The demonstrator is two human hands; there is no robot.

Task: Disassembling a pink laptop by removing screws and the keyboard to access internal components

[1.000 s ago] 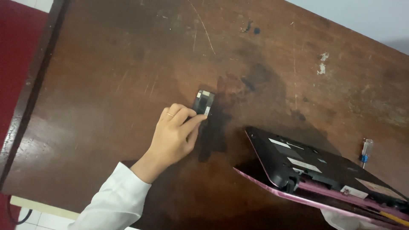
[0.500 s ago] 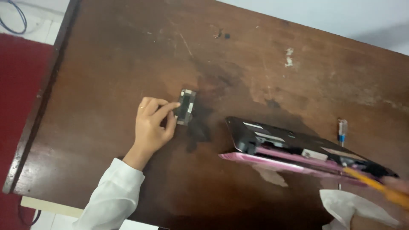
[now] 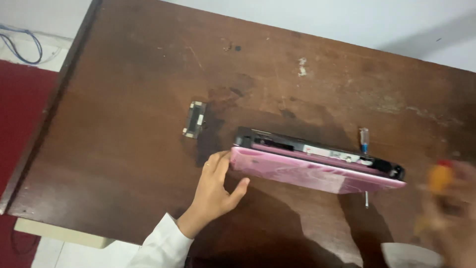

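Carpet of red [image 3: 22, 129] shows at the far left, with a loop of blue cable [image 3: 22, 47] on the pale floor above it. Next comes the brown wooden counter [image 3: 124, 74], scuffed and stained dark near its middle. On it lies one small black rectangular part [image 3: 195, 119], flat and on its own now: half a second ago the left hand's fingers rested on it, and they have since let go and moved right. That left hand [image 3: 214, 191], in a white sleeve, now has its fingers spread open against the left end of the one pink laptop [image 3: 317, 171], touching the edge without closing round it; the work has passed from the small part to the laptop. The laptop stands tilted, black underside [image 3: 317, 149] turned up and away. Behind its right end sits one blue-handled screwdriver [image 3: 364, 139]. At the far right the right hand [image 3: 448, 208] is blurred; it appears to be wrapped round one orange-handled tool [image 3: 439, 181], though I cannot tell the grip for sure.
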